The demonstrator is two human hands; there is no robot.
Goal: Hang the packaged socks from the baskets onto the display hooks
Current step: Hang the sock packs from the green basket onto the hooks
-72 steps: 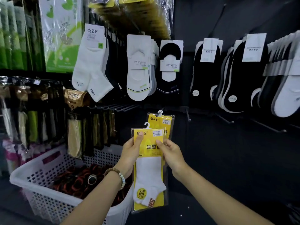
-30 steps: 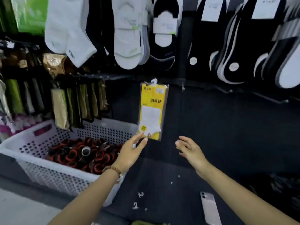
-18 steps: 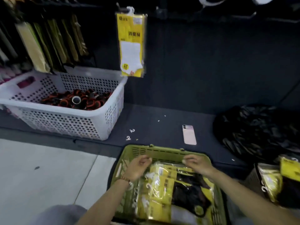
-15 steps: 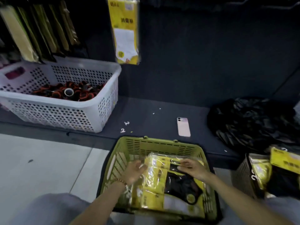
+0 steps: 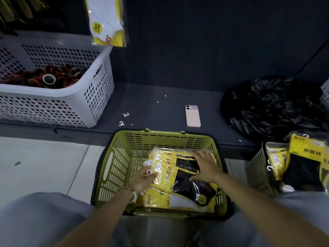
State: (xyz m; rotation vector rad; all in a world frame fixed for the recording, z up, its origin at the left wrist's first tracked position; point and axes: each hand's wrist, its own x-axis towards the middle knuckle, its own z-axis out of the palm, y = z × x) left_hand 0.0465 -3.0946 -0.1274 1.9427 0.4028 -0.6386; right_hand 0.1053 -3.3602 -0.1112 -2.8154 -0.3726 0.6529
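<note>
While the packs (image 5: 166,177) lie stacked in the green basket (image 5: 114,157), the step in hand appears to be lifting one pack out for hanging.

Left hand (image 5: 142,177): fingers curled on the hook end of the top pack, in the green basket's left half. Right hand (image 5: 204,166): fingers straight and apart, laid flat on the stack toward the basket's far right corner.

Recommended practice: keep the flat right hand holding the stack down and draw off only the top pack by its hook end. Check first that the white hangers (image 5: 147,164) are not snagged on one another (they lie bunched under the left fingers). The film is glossy and probably slippery, so a pinch on the card header should be surer than one on the film.

Condition of goods: flat clear sleeves with yellow card. Black socks lie uppermost, and one white sock shows near the basket's near edge.

One hung pack (image 5: 108,22) shows above and left of the green basket, lower part only. More packs stand in a grey basket (image 5: 256,168) to its right. A phone (image 5: 193,115) lies on the shelf (image 5: 160,107) just beyond it.
</note>
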